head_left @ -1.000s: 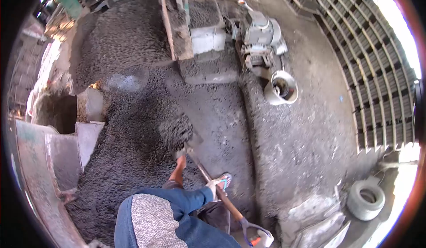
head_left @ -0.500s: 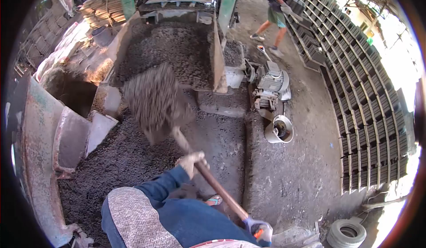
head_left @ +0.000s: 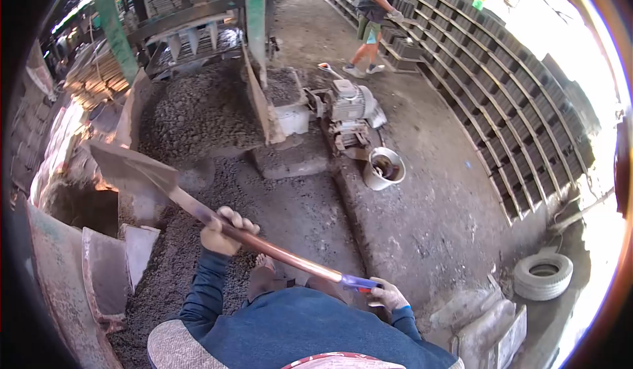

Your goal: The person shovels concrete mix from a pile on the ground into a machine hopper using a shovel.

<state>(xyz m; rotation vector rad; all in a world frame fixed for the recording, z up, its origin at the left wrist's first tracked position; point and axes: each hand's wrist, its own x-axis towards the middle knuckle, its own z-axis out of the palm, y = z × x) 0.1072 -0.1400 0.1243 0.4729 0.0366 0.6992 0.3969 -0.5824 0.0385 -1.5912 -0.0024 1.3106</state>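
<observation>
A long shovel (head_left: 283, 254) slants across in front of my body, held off the ground. My left hand (head_left: 224, 232) wraps round its wooden shaft near the blade, and my right hand (head_left: 389, 294) grips the purple handle end. The blade (head_left: 128, 170) points up to the left and shows no load on it. Just beyond it, a sloped-sided trough (head_left: 265, 115) holds a heap of dark, gravelly mix (head_left: 191, 112). More loose mix (head_left: 173, 263) covers the ground below the shovel.
A motor (head_left: 353, 102) and a white bucket (head_left: 384, 169) stand right of the trough. Racks of grey blocks (head_left: 488, 82) line the right side, with a co-worker (head_left: 374, 13) beside them. Metal sheets (head_left: 105, 270) stand at left; a tyre (head_left: 542, 275) lies lower right.
The mix that was on the blade has left it. The shovel has swung left and lies flatter, with my right hand higher. The view has shifted, and the co-worker is now closer to the blocks.
</observation>
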